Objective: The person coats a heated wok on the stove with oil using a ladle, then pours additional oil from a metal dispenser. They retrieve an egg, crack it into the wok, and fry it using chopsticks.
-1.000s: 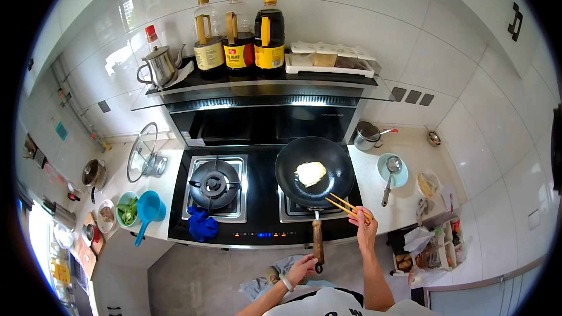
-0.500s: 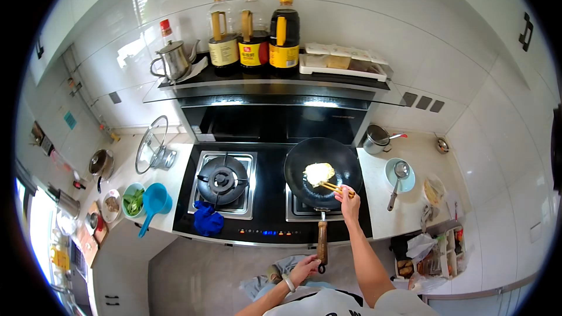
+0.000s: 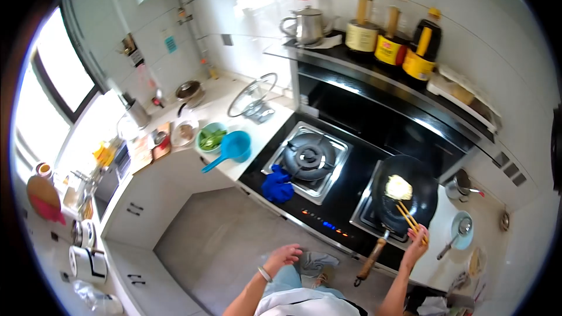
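My right hand [image 3: 416, 241] is closed on a pair of chopsticks [image 3: 405, 214], whose tips point at the pale yellow, egg-like food [image 3: 398, 188] in the black wok [image 3: 420, 206]. The wok sits tilted on the right burner. Its wooden handle [image 3: 372, 259] sticks out over the counter edge with no hand on it. My left hand [image 3: 284, 256] hangs over the floor left of that handle, fingers stretched out and holding nothing.
A blue cloth [image 3: 277, 185] lies by the left burner [image 3: 309, 157]. Left on the counter are a blue ladle-like scoop [image 3: 236, 146], a bowl of green vegetables [image 3: 211, 138] and a glass lid [image 3: 253, 95]. A bowl with a ladle [image 3: 462, 229] stands right.
My view has turned to the left. The left hand has come away from the wok handle. My right hand still has the chopsticks, their tips now slightly apart from the food.
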A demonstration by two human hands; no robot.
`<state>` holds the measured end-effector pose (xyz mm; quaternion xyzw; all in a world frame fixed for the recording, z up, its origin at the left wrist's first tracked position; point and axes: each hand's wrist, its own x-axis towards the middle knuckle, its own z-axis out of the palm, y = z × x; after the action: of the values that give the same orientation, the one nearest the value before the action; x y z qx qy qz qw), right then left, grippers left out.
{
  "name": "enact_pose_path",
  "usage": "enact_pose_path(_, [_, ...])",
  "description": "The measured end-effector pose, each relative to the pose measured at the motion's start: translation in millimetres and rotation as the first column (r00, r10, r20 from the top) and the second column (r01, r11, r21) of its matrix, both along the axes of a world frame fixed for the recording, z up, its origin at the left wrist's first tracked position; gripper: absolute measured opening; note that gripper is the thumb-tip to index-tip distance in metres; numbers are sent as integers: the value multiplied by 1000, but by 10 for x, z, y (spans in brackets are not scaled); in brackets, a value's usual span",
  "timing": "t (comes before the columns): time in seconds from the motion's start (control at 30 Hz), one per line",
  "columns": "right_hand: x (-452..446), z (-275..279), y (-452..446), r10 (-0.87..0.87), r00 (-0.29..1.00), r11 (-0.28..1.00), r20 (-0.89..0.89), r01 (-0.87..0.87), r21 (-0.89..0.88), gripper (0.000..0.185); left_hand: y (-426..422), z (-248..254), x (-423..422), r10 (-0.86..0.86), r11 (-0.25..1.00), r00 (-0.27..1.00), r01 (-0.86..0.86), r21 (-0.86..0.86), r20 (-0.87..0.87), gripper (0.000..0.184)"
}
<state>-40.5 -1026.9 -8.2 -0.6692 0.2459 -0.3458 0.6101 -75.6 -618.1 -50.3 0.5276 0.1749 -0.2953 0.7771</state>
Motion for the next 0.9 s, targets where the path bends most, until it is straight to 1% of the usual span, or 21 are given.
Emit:
enact_pose_path(0.03, [-36,55,54,-21,1000,1000,7,21,-22,31,236,-54,55,98,995,995,-98,7,23,41])
enact_pose_path(0.07, [-61,28,49,-38,999,999,24,38,-12,33,462,-42,143,209,975,977,-212,64,46,38])
enact_pose_path(0.1, [-95,16,45,-52,998,999,22,52,-15,33,705,-18,279,310,941,947,-318,115,77,36])
enact_pose_path(0.13, [-126,-2,47,-70,997,997,27,70,-18,34,970,-25,438,414,896,903,-427,125,112,32])
enact_pose_path(0.17, [-171,-13,60,-97,995,995,24,97,-26,36,1255,-22,613,510,840,848,-527,131,146,28])
enact_pose_path(0.23, [-191,-40,99,-178,984,982,13,178,-55,38,1823,43,1057,697,684,684,-724,84,217,24])
enact_pose_path(0.3, [-214,-59,189,-224,975,971,-5,223,-81,38,2431,69,1522,772,584,530,-810,-61,351,21])
enact_pose_path(0.37, [-167,39,400,-271,962,955,-36,264,-134,39,2978,76,2039,809,453,405,-892,-12,426,21])
enact_pose_path(0.43, [-122,81,560,-300,953,943,-53,287,-171,39,3600,-169,2546,687,562,562,-813,154,460,19])
enact_pose_path(0.47, [-83,131,649,-315,947,934,-60,298,-199,39,3893,-422,2811,690,569,568,-809,149,450,19])
enact_pose_path(0.53, [-17,215,809,-317,946,927,-67,294,-233,38,4294,-880,3315,601,725,755,-653,218,264,24])
enact_pose_path(0.57, [9,263,894,-315,946,924,-82,286,-254,38,4326,-937,3464,598,731,759,-648,214,256,24])
enact_pose_path(0.6, [33,310,971,-323,943,920,-83,292,-260,38,4344,-984,3607,591,761,797,-602,243,125,29])
enact_pose_path(0.63, [44,361,1055,-350,931,902,-104,305,-305,38,4346,-1031,3742,570,793,821,-548,267,-9,33])
enact_pose_path(0.67, [45,405,1130,-379,917,882,-122,318,-349,37,4333,-1115,3860,559,801,829,-537,265,-13,33])
enact_pose_path(0.73, [27,460,1246,-391,913,875,-116,330,-354,37,4288,-1310,4035,679,734,719,-669,116,-147,40])
enact_pose_path(0.77, [8,478,1281,-388,914,880,-115,331,-341,37,4285,-1373,4086,658,753,748,-654,75,-87,42])
enact_pose_path(0.8, [-2,497,1296,-381,918,886,-112,328,-327,36,4297,-1428,4107,654,757,751,-650,73,-91,42])
enact_pose_path(0.83, [-3,502,1298,-383,917,884,-109,330,-330,36,4331,-1463,4119,668,742,743,-659,121,-46,42])
enact_pose_path(0.87, [12,495,1296,-378,921,895,-92,338,-290,36,4322,-1395,4136,680,723,734,-670,168,3,43])
enact_pose_path(0.9, [31,485,1289,-373,925,905,-73,346,-247,36,4276,-1337,4137,727,664,685,-718,207,44,42])
